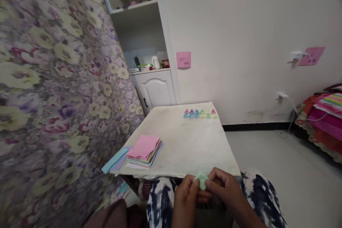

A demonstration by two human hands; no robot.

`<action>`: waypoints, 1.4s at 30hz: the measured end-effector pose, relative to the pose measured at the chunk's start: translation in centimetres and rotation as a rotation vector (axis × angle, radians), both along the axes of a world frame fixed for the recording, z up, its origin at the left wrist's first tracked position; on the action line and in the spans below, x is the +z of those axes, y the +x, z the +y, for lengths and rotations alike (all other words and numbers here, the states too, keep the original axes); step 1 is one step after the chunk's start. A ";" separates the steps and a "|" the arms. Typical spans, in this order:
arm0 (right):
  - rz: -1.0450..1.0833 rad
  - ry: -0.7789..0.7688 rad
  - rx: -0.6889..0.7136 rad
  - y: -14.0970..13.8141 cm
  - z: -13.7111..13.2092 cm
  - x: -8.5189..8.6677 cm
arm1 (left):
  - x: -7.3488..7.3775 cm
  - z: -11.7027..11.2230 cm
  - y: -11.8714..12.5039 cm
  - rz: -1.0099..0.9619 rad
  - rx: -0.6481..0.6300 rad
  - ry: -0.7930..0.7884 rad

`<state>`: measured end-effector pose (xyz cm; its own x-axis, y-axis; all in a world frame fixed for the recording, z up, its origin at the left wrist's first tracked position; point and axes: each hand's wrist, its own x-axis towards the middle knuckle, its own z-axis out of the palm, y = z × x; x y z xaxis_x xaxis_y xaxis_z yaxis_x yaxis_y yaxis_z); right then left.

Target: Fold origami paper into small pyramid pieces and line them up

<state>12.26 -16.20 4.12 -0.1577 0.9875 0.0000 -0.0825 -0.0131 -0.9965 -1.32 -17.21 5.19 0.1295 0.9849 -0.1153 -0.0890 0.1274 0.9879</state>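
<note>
Between both hands is a small folded piece of light green paper (201,179), held just off the table's near edge, above my lap. My left hand (187,191) pinches its left side, thumb on top. The right side is gripped by my right hand (222,184), its thumb pressing on the paper's lower right. Fingers partly hide the fold's lower part. On the table to the left lies a stack of coloured paper sheets (144,146), pink on top. Several small folded paper pieces (200,114) in pink, blue, green and yellow stand in rows at the far right.
A cream cloth covers the low table (184,142). Blue and purple paper (115,160) lies at its left edge. A floral curtain (66,96) hangs at left, a white cabinet (157,87) stands behind, and a bed (320,121) is at right.
</note>
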 end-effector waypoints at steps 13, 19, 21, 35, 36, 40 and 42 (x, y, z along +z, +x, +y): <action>-0.076 0.098 0.014 0.5 0.3 0.2 | -1.2 0.5 -0.1 -0.098 0.025 -0.023; -0.061 0.078 0.045 1.1 1.3 0.6 | -1.0 0.2 0.3 -0.019 -0.065 0.029; -0.075 0.072 0.035 1.0 1.4 0.4 | -1.1 0.1 0.4 -0.020 -0.063 0.019; 0.283 -0.117 0.149 0.7 1.2 0.1 | -1.5 0.5 0.0 -0.109 -0.133 0.042; 0.335 -0.152 0.156 0.6 1.2 0.0 | -1.5 0.5 0.0 -0.125 -0.139 0.043; 0.516 -0.274 0.238 0.6 0.8 -0.2 | -1.3 0.3 0.0 -0.161 -0.170 0.062; 0.563 -0.313 0.277 0.5 0.7 -0.5 | -1.1 0.2 0.0 -0.171 -0.181 0.070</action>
<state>12.81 -15.53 3.58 -0.4632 0.8779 -0.1218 -0.5375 -0.3875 -0.7489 -1.36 -16.97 4.12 0.3163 0.9486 -0.0091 -0.2377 0.0885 0.9673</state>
